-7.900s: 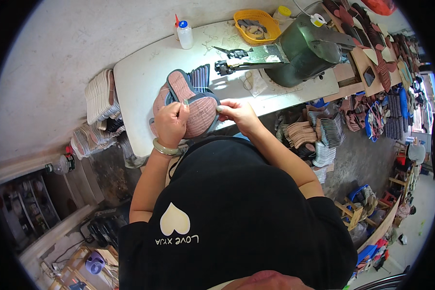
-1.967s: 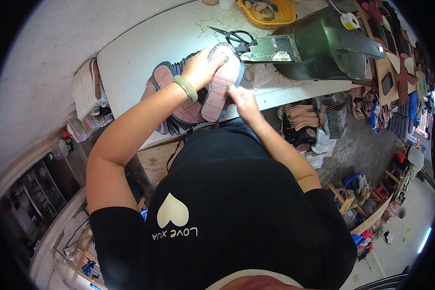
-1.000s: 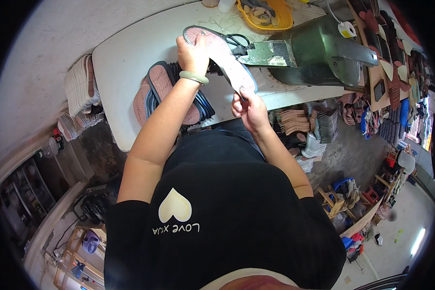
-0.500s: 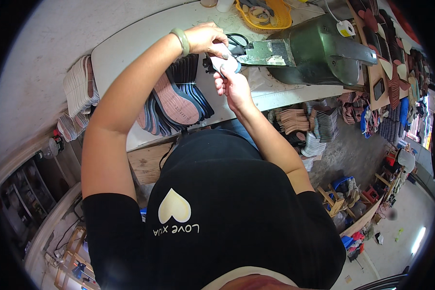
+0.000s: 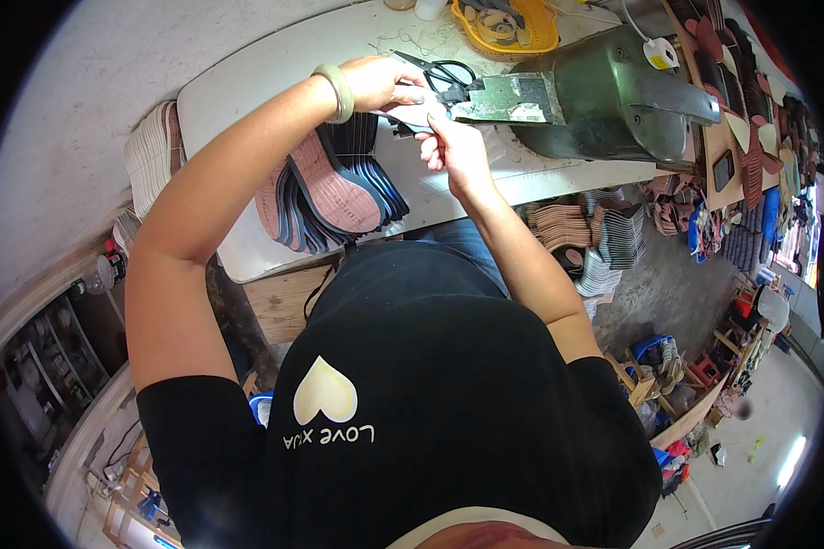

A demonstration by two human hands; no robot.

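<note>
Pinched in the grip of left hand and right hand, the sole is held at the green machine's narrow end near the scissors, where uneven pulling could skew it or nudge them.

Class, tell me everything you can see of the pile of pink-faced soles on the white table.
The pile of soles rests at the near edge of the white table, toward its left end. The soles are curved, with pink, finely lined faces and dark blue-grey rims; they look like rubber or foam. They overlap closely, many showing only their edges, while one broad pink face lies uppermost. The left forearm hides part; whether it touches them is unclear.
</note>
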